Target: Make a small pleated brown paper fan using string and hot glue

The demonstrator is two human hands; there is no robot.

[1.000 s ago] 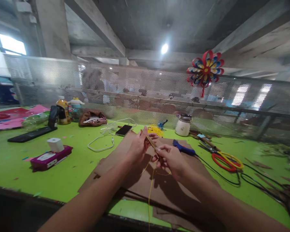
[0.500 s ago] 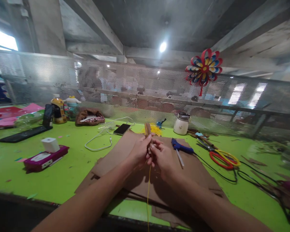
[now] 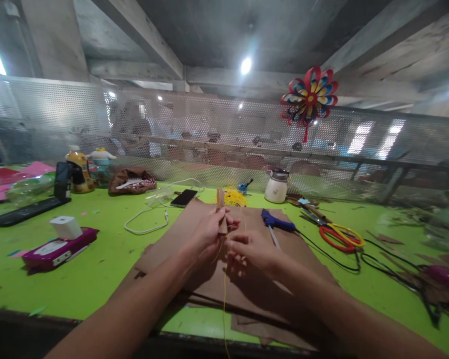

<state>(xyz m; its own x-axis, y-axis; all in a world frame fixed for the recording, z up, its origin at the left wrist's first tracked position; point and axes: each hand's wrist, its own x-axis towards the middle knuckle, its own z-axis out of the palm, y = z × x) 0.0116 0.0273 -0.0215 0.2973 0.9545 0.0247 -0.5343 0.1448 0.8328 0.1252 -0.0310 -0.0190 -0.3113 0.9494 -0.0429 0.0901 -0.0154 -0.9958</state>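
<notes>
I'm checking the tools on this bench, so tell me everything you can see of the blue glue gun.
The glue gun is blue and looks plastic. It lies on the cardboard, beyond the right hand, its handle pointing right. A whitish stick, probably glue, juts from its body toward the viewer, and a black cord leaves the handle and curves onto the green table. No hand holds it. Its trigger is too small to make out; whether it is hot does not show.

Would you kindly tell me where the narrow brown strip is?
In the head view, the narrow brown strip is near the centre, held by the left hand, left of the yellow stringy pile.
</notes>
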